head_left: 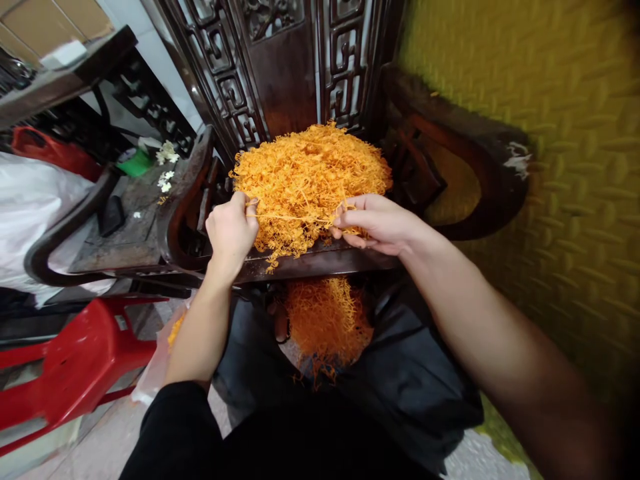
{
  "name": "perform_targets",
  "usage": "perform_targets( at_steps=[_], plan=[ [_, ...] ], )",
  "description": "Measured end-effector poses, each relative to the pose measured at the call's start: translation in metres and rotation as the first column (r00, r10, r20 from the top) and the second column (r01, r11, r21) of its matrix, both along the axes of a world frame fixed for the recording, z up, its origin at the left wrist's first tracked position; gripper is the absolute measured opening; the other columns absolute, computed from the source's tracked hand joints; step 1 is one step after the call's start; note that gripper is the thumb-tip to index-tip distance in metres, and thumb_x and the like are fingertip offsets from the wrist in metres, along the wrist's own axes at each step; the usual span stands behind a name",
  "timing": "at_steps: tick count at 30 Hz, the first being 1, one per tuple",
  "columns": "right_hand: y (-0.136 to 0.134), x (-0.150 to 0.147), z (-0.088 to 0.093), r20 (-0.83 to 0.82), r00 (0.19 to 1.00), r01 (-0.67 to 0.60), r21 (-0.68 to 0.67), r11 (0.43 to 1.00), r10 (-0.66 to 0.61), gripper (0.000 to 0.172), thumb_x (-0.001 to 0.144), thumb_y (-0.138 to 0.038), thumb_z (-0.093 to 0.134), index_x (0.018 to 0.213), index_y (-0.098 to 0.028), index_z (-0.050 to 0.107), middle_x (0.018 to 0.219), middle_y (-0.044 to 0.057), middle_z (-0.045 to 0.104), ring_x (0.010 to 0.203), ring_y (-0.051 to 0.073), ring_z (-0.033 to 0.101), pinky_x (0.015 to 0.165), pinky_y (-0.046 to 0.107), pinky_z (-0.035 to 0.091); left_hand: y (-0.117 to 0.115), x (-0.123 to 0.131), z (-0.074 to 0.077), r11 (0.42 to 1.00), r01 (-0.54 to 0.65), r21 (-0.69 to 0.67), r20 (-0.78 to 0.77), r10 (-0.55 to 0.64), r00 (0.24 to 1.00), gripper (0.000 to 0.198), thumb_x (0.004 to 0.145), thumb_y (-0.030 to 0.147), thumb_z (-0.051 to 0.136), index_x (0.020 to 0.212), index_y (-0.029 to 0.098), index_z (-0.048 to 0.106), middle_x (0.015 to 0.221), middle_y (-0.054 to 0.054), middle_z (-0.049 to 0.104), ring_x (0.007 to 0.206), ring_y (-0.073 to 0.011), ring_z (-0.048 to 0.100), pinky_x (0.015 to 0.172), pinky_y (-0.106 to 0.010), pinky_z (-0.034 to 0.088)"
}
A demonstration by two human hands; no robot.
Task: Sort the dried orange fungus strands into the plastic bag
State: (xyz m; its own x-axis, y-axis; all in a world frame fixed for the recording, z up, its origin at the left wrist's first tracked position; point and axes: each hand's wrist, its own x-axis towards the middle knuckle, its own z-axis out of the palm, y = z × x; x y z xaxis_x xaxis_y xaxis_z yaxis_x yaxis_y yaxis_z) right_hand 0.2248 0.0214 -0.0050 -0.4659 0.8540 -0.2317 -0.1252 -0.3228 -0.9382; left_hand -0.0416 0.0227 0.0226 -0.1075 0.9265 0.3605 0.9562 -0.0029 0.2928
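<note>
A big heap of orange stringy sprigs [310,177] lies on the seat of a dark carved wooden chair [320,263]. My left hand [231,230] is closed at the heap's left edge, pinching one end of a thin orange strand [295,218]. My right hand [377,222] pinches the strand's other end at the heap's right edge, fingers curled. The strand runs taut between the two hands. Below the seat edge, a second clump of orange sprigs [327,323] sits in a black bag [415,380] on my lap.
A yellow padded mat [560,167] fills the right. To the left stands a second dark wooden chair [135,220] with white flowers and a green object on it. A red plastic stool [75,367] and a white bag [35,207] are at the far left.
</note>
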Motion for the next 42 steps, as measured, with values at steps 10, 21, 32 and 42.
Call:
perform_targets(
  at_steps=[10, 21, 32, 42],
  plan=[
    [-0.015, -0.012, -0.001, -0.328, 0.93, -0.166, 0.035, 0.986, 0.168, 0.016, 0.072, -0.019, 0.076, 0.082, -0.015, 0.066, 0.069, 0.0, 0.069, 0.034, 0.004, 0.046, 0.032, 0.016, 0.016, 0.002, -0.003, -0.006, 0.999, -0.033, -0.012, -0.076, 0.032, 0.997, 0.024, 0.098, 0.039, 0.056, 0.094, 0.02, 0.07, 0.078, -0.013, 0.069, 0.081, -0.0293, 0.066, 0.075, -0.037, 0.043],
    [-0.022, -0.025, -0.011, -0.264, 0.936, -0.22, 0.075, 0.973, 0.232, 0.038, 0.078, -0.045, 0.088, 0.079, -0.014, 0.065, 0.072, 0.001, 0.071, 0.035, 0.004, 0.051, 0.031, 0.017, 0.028, 0.003, -0.014, -0.006, 0.998, -0.054, 0.022, 0.006, 0.054, 0.999, 0.023, 0.097, 0.038, 0.058, 0.092, 0.02, 0.072, 0.076, -0.01, 0.069, 0.079, -0.0266, 0.063, 0.073, -0.036, 0.041],
    [-0.026, -0.024, -0.005, -0.134, 0.972, -0.207, -0.1, 0.973, 0.193, 0.043, 0.084, -0.022, 0.073, 0.126, -0.015, 0.071, 0.059, -0.004, 0.062, 0.036, 0.01, 0.054, 0.03, 0.02, 0.037, 0.029, -0.048, -0.01, 0.997, 0.078, -0.009, 0.796, -0.04, 0.604, 0.044, 0.092, 0.061, 0.062, 0.072, 0.023, 0.053, 0.06, 0.002, 0.043, 0.06, -0.0152, 0.042, 0.065, -0.033, 0.037],
    [-0.005, -0.027, -0.006, -0.219, 0.955, 0.173, -0.127, 0.977, -0.198, 0.024, 0.077, -0.01, 0.061, 0.091, -0.013, 0.08, 0.124, 0.014, 0.076, 0.1, 0.02, 0.078, 0.059, 0.017, 0.06, -0.006, 0.018, -0.016, 0.843, 0.528, -0.103, 0.993, 0.113, 0.012, 0.036, 0.09, 0.054, 0.071, 0.092, 0.019, 0.071, 0.075, -0.005, 0.066, 0.073, -0.0201, 0.065, 0.073, -0.037, 0.056]
  ],
)
